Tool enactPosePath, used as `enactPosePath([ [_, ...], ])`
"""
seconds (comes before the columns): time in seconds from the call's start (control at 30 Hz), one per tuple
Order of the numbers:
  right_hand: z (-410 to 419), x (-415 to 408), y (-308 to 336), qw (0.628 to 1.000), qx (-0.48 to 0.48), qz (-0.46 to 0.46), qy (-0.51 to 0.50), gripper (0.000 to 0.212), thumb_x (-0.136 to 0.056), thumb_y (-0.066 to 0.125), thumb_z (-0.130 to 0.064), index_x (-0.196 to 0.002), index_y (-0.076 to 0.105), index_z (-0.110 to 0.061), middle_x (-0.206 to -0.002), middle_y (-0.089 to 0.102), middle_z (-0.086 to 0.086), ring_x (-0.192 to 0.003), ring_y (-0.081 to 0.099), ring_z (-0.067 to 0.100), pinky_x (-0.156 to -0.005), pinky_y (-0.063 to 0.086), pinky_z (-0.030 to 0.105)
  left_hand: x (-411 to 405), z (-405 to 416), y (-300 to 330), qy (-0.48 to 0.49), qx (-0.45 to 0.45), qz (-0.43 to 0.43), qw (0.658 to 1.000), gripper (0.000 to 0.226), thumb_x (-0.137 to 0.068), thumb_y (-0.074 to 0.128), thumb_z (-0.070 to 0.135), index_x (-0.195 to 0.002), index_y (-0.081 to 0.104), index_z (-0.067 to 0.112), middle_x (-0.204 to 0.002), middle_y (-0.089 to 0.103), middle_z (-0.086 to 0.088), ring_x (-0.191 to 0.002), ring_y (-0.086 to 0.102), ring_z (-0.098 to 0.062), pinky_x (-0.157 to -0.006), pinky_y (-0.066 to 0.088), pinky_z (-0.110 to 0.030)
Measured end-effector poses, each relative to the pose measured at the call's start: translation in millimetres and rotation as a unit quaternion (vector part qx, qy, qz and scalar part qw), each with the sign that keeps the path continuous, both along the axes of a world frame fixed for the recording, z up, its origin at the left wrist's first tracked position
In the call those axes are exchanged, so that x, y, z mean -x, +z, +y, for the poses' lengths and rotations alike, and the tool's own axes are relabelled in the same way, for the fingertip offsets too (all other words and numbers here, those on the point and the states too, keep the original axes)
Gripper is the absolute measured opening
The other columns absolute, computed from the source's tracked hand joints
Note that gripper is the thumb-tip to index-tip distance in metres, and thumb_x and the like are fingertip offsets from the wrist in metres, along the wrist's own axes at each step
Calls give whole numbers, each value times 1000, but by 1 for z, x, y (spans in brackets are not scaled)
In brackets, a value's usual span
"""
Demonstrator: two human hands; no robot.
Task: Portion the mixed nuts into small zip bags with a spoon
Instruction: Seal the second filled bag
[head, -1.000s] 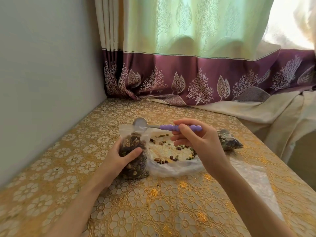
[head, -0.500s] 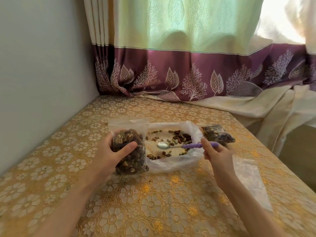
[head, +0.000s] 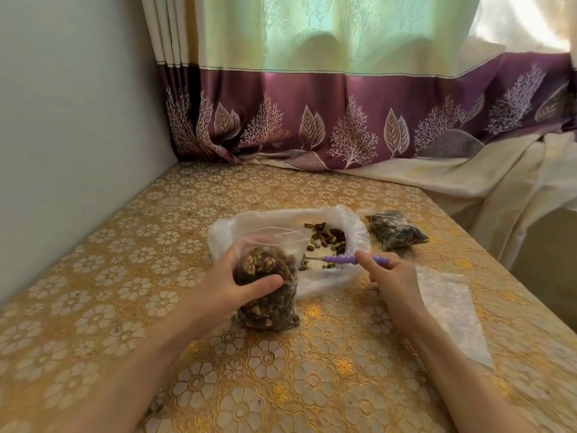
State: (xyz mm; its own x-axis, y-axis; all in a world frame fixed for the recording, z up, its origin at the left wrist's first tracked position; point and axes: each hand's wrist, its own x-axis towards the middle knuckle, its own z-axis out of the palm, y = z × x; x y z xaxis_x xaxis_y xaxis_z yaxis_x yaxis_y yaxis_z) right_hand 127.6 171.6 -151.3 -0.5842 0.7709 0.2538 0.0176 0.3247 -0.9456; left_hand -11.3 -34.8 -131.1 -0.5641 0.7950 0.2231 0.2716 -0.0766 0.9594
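My left hand [head: 231, 284] grips a small clear zip bag [head: 265, 295], nearly full of mixed nuts, upright on the table. Behind it lies a large open plastic bag [head: 327, 281] with a thin scatter of nuts [head: 327, 237] inside. My right hand [head: 395, 278] pinches the purple beaded handle of a spoon [head: 356, 259]. The spoon lies low inside the large bag and its bowl is hidden behind the small bag. A second filled zip bag [head: 396, 234] lies flat to the right of the large bag.
An empty clear zip bag [head: 452, 317] lies flat on the gold floral tablecloth [head: 125, 292] under my right forearm. A wall runs along the table's left side. A purple-bordered curtain [head: 343, 120] hangs at the back. The table's right edge drops off near the filled bag.
My right hand has lowered the spoon from above the small bag's mouth into the large bag. My left hand has drawn the small bag nearer to me.
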Motion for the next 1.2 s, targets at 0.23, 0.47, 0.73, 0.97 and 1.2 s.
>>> enactPosePath([
  [0.23,5,-4,-3,998,23,5,54,22,-88,61,-37,-72,77,-40,-66,59,-7,-56,49,1,-74,37,29,-3,5,16,8,4,-47,999,30,-61,82,35,-89,72,29,-100,70,5,-98,64,-15,-75,51,-25],
  [0.47,6,0,-4,999,-18,-40,19,50,-73,64,-54,-98,70,-11,-68,50,-5,-58,41,9,-56,35,23,-21,22,30,41,-46,-36,997,40,-48,75,49,-84,72,31,-95,68,17,-88,63,-4,-65,53,-21],
  [0.73,9,-6,0,964,-200,-132,-110,61,-82,51,-59,-120,63,-12,-109,51,6,-109,45,23,-89,34,29,-26,29,16,49,-6,-44,998,55,-56,74,39,-107,68,19,-111,65,17,-106,59,-9,-84,51,-26],
  [0.97,-31,-3,10,974,-81,50,208,37,-85,53,-56,-111,63,-32,-104,68,-14,-94,65,3,-76,51,17,-28,24,15,-3,-35,-46,998,55,-62,79,30,-114,61,28,-113,67,6,-103,64,-10,-77,53,-20],
  [1.2,-39,1,5,956,-16,55,289,37,-79,71,-29,-113,58,-30,-106,70,-5,-103,65,9,-81,53,21,-34,18,8,35,18,11,999,44,-57,76,37,-99,63,40,-96,71,19,-92,65,2,-70,51,-11],
])
